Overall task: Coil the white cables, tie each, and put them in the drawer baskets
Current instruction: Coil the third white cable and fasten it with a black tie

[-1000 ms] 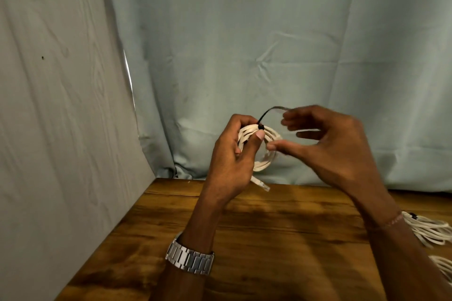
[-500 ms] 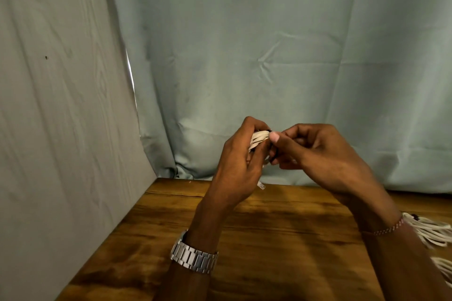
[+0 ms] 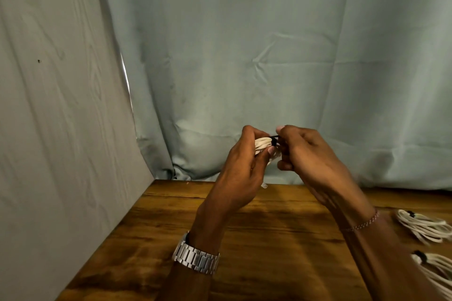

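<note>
White coiled cable (image 3: 263,145) is being held up above the brown wooden table (image 3: 269,227), the left hand (image 3: 241,173) gripping its loops while the right hand (image 3: 310,154) is pinching the thin black tie (image 3: 274,140) around them — two more tied white cable bundles (image 3: 425,226) are lying at the table's right edge.

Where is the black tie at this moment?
In the head view, the black tie sits mid-frame above the table's far edge, wrapped round the white cable coil gripped by the left hand, its free end pinched by the right hand.
</note>
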`<state>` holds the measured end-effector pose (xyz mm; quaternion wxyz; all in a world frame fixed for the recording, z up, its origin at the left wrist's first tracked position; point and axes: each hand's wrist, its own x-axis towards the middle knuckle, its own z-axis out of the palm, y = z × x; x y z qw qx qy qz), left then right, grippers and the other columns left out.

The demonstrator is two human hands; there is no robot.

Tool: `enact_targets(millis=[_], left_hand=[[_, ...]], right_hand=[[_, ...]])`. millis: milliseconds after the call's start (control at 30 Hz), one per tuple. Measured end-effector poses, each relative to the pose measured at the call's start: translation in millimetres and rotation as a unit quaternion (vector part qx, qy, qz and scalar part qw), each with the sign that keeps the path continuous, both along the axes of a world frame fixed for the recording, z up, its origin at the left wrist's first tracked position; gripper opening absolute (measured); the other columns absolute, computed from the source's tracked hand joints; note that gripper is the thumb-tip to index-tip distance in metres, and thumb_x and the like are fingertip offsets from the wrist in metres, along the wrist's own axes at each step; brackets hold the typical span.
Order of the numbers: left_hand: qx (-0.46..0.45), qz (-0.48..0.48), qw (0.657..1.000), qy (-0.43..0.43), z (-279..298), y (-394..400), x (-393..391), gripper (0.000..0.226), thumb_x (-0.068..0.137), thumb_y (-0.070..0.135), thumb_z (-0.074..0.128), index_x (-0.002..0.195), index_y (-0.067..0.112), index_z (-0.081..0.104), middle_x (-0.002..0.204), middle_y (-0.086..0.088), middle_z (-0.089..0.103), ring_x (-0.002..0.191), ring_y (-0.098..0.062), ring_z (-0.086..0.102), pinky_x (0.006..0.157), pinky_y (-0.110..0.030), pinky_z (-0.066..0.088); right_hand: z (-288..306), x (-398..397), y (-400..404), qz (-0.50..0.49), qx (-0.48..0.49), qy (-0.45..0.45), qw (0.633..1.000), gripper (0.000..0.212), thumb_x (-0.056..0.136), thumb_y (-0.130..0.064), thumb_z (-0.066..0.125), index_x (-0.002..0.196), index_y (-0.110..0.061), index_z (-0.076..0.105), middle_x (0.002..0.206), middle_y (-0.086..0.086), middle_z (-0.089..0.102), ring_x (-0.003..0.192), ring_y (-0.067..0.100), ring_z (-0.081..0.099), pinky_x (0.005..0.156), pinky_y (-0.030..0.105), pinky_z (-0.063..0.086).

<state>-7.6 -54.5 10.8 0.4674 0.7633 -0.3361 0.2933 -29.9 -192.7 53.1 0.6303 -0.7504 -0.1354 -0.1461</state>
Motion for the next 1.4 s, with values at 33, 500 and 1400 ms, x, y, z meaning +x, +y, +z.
enact_targets(millis=[33,500,1400], left_hand=[[0.002,0.006,1.000,0.004,-1,-1,0,0.017,0.105,0.023,0.049,0.118,0.012,0.046,0.107,0.000,0.063,0.096,-0.008,0.062,0.076,-0.019,0.052],[0.046,0.019,0.998,0.045,-6,-3,5,0.012,0.107,0.030,0.041,0.106,0.019,0.043,0.093,-0.001,0.059,0.076,-0.010,0.054,0.061,-0.020,0.043],[-0.155,0.022,0.984,0.082,12,-3,-13,0.031,0.109,0.027,0.033,0.114,0.001,0.048,0.080,-0.002,0.061,0.069,-0.009,0.060,0.064,-0.030,0.055]], right_hand=[[-1,0,2,-0.005,0.002,-0.016,1.000,0.034,0.104,-0.024,0.044,0.074,-0.012,0.055,0.057,-0.006,0.044,0.061,0.011,0.046,0.068,0.035,0.044],[-9,8,4,0.006,0.069,-0.055,0.996,0.042,0.103,-0.016,0.047,0.060,-0.016,0.052,0.058,-0.002,0.042,0.067,0.020,0.043,0.071,0.040,0.045],[-9,1,4,0.081,-0.107,-0.094,0.986,0.033,0.105,-0.027,0.050,0.083,-0.014,0.072,0.072,0.000,0.068,0.071,0.011,0.065,0.071,0.021,0.054]])
